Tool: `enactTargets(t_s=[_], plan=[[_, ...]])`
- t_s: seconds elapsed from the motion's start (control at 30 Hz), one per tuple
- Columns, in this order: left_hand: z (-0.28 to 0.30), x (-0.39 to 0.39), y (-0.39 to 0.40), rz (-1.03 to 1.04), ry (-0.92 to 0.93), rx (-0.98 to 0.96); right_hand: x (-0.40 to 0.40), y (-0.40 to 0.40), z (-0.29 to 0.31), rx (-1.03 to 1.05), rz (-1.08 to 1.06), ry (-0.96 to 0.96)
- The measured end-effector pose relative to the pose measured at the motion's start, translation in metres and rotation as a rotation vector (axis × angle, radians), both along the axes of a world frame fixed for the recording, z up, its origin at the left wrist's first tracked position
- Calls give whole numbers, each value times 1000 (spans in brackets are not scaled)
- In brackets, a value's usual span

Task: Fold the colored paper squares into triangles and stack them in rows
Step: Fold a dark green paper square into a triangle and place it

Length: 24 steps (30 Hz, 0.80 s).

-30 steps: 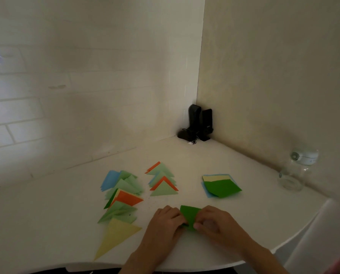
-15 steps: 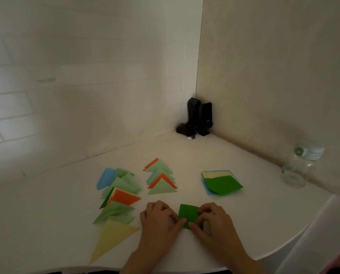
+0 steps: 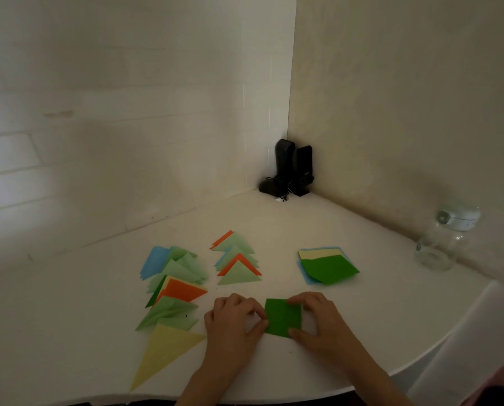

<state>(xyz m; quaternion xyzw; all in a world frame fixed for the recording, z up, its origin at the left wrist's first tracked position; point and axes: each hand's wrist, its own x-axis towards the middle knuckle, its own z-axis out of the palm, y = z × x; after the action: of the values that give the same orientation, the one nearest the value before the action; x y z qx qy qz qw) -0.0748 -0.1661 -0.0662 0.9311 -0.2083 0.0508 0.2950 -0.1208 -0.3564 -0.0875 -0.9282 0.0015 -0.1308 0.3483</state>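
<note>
Your white table [image 3: 362, 303] carries two rows of folded triangles [image 3: 174, 291] at 10 o'clock from your hands, unfolded squares [image 3: 327, 268] at 1 o'clock. Between your hands lies the dark green paper [image 3: 283, 316] — left hand [image 3: 233, 323] pinches its left edge, right hand [image 3: 318, 323] grips its right side, thumb and fingers curled.

Home corner: speakers [image 3: 294, 168], water bottle [image 3: 444, 238]
</note>
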Motion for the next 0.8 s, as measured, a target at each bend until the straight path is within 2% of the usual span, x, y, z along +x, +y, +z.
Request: enactTargets(t_s=[0.13,0.23,0.4,0.57,0.7,0.8], plan=[[7,0,-3,-50,17,43,-3,-6,11,-53,131,88],[15,5,-5,-109,12,144,-3,-11,20,-3,146,130],[21,-2,-7,-196,-130,289,-2,-7,19,-21,3,-70],[18,-15,-9,-217,-226,432,-7,2,21,-45,-32,-93],[5,-16,-5,-213,-286,201,-17,20,26,28,8,-128],[-4,-10,0,-223,-275,108,-13,19,21,-49,31,-91]])
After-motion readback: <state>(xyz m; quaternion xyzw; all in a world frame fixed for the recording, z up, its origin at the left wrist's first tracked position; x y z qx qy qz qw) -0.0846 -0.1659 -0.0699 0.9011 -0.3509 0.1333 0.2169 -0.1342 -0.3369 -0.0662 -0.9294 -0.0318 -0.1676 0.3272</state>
